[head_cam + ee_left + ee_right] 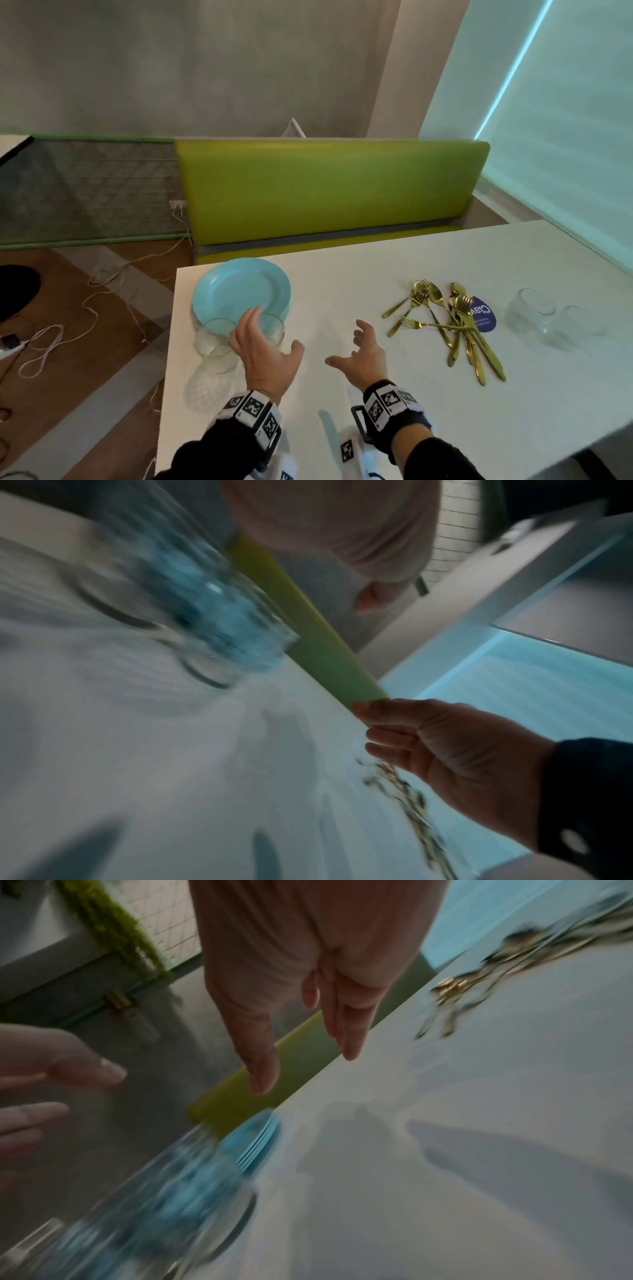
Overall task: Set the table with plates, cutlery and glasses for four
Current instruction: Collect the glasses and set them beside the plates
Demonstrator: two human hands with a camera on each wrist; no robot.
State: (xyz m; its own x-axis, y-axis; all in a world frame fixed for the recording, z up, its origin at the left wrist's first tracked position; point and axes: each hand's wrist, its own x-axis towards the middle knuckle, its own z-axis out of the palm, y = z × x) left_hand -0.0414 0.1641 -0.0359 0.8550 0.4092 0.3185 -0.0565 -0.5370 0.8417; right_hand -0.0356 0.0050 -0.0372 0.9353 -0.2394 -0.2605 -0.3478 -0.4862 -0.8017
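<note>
A stack of light blue plates (239,291) sits at the white table's (376,274) far left corner. Two clear glasses (214,337) (275,329) stand just in front of it. My left hand (263,342) hovers over them with fingers spread, holding nothing; I cannot tell whether it touches a glass. My right hand (356,349) is spread and empty over the table's middle. A pile of gold cutlery (448,325) lies to its right, and beyond it stand two more glasses (534,315) (582,322). The wrist views are blurred; the near glass (154,1204) and the plates (257,1145) show.
A green padded bench (325,192) runs along the table's far side. A purple sticker (481,317) lies under the cutlery. Left of the table the floor carries loose white cables (68,329). Bare tabletop lies between the plates and the cutlery.
</note>
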